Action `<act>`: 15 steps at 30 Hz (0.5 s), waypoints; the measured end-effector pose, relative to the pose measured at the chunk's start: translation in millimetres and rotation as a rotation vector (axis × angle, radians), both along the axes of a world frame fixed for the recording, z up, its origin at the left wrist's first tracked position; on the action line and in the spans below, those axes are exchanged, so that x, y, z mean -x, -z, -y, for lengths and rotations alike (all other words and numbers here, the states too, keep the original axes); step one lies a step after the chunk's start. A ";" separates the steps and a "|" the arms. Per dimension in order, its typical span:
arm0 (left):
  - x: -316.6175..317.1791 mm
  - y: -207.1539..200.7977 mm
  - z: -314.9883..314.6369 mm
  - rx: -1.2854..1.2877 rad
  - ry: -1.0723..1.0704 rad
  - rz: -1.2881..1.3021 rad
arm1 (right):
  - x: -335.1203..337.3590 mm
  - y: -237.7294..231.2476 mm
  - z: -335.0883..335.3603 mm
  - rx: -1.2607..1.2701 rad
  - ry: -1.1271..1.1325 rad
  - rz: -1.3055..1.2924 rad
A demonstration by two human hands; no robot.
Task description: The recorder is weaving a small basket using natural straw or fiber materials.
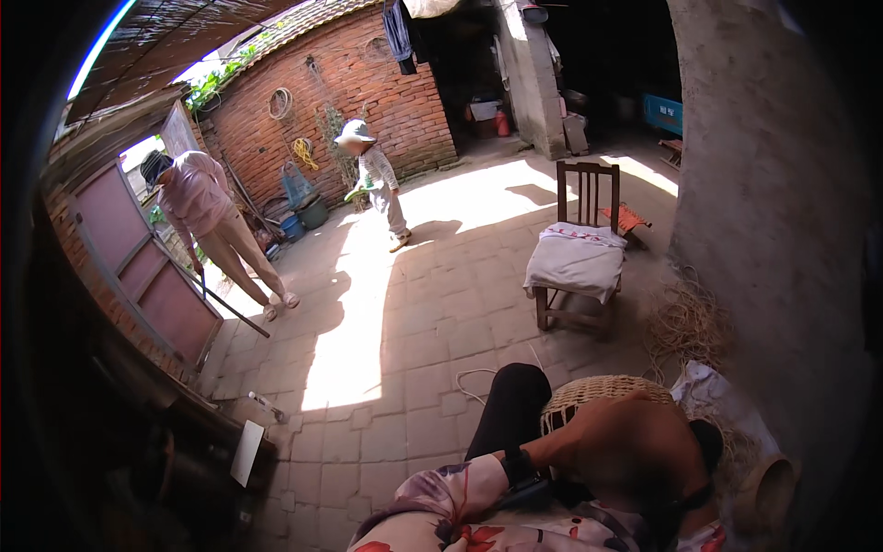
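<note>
Woven basket (612, 387) between dark-clad knees (515, 400), support hidden. Left hand (581, 445) and right hand (670, 453) close together at its near side, fingers hidden; impossible to judge whether clamped. Appears light, springy, rough rather than slippery; best held by the closely woven wall.

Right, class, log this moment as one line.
left hand, right hand: at woven basket | grip: unclear | white cloth: on wooden chair
</note>
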State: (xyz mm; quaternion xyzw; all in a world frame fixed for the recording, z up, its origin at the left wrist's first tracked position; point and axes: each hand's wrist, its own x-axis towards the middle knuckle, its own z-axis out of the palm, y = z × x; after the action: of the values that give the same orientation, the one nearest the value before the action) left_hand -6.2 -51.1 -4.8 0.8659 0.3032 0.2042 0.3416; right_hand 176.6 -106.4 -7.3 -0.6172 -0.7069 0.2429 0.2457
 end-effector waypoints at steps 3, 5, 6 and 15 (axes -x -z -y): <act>-6.2 9.7 -2.9 0.025 0.010 0.083 | -4.3 -9.7 -1.1 0.013 -0.054 0.052; -10.1 9.4 -3.4 0.025 0.056 0.154 | -13.4 -7.0 0.0 0.055 -0.044 0.026; -12.4 10.3 -1.7 0.039 0.045 0.135 | -17.0 -5.8 2.0 0.102 -0.033 -0.005; 81.5 -6.2 -19.8 0.608 -0.292 0.536 | -47.6 5.5 11.6 -0.287 0.395 -0.613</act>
State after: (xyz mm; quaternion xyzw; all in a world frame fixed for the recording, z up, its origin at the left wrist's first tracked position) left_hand -87.7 -31.3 1.4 0.5901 0.3697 0.3694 0.6154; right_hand 224.2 -118.0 -12.7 -0.5997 -0.4951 0.2624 0.5713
